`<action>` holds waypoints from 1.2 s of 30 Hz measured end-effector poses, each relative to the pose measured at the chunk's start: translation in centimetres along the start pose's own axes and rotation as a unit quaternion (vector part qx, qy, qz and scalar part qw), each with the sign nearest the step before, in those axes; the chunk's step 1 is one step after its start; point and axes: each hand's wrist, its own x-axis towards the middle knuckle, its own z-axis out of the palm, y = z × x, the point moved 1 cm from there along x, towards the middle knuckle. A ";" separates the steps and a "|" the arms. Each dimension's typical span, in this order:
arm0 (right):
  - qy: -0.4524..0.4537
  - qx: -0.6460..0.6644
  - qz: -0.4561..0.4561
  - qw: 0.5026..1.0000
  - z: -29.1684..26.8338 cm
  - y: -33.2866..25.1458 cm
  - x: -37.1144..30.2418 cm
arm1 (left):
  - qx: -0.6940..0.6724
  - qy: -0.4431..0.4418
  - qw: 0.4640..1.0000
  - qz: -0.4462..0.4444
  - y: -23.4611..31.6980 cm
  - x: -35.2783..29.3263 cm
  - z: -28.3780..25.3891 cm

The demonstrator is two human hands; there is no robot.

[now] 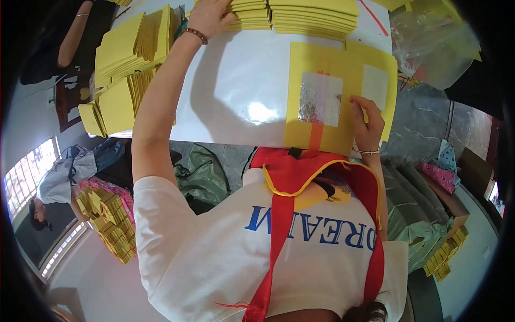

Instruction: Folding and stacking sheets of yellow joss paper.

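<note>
My left hand point(210, 17) reaches to the far edge of the white table, at the left end of a row of yellow paper bundles point(314, 19). Its thumb side is against a bundle, and most fingers are cut off by the picture's upper edge. Near the table's front edge lies a yellow paper sheet point(300, 56) bearing a silvery foil square and an orange stripe. My right hand point(369, 126) rests over its right side, fingers bent and apart, with nothing visibly gripped. Partly beneath it, another yellow sheet point(390, 64) with a pale square sticks out to the right.
More folded yellow paper stacks point(115, 53) line the table's left side. A clear plastic bag point(434, 45) hangs past the right edge. Green sacking point(418, 209) covers bulky goods at right. At left are another person point(67, 172) and yellow bundles point(110, 220).
</note>
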 end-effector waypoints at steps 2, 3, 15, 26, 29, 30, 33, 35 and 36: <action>-0.010 -0.013 -0.019 1.000 0.3 0.1 -0.5 | 0.021 0.055 0.997 0.050 -0.3 -0.1 -0.2; -0.010 -0.010 -0.019 1.000 0.4 0.0 -0.8 | 0.023 0.054 0.997 0.049 -0.3 -0.4 -0.2; -0.027 -0.039 -0.051 0.998 1.8 -0.4 -1.5 | 0.060 0.025 0.995 0.079 -1.5 -1.1 1.1; -0.001 -0.014 -0.051 0.999 2.1 -0.2 -1.5 | 0.143 -0.063 0.986 0.052 1.0 -0.7 -0.4; -0.011 -0.031 -0.061 0.998 2.3 -0.6 -1.6 | -0.090 0.086 0.972 0.198 -1.0 -1.2 0.2; -0.011 -0.030 -0.059 0.998 2.4 -0.6 -1.7 | -0.090 0.084 0.972 0.198 -1.6 -1.3 0.5; 0.010 -0.040 -0.071 0.997 2.5 -0.2 -1.8 | 0.073 -0.026 0.993 0.084 -0.2 0.0 -0.3; 0.007 -0.028 -0.063 0.998 2.6 0.1 -2.0 | 0.034 -0.045 0.995 0.080 -0.2 0.0 -0.8; 0.007 -0.025 -0.065 0.998 2.5 0.1 -1.9 | 0.037 -0.043 0.995 0.079 -0.4 0.0 -0.8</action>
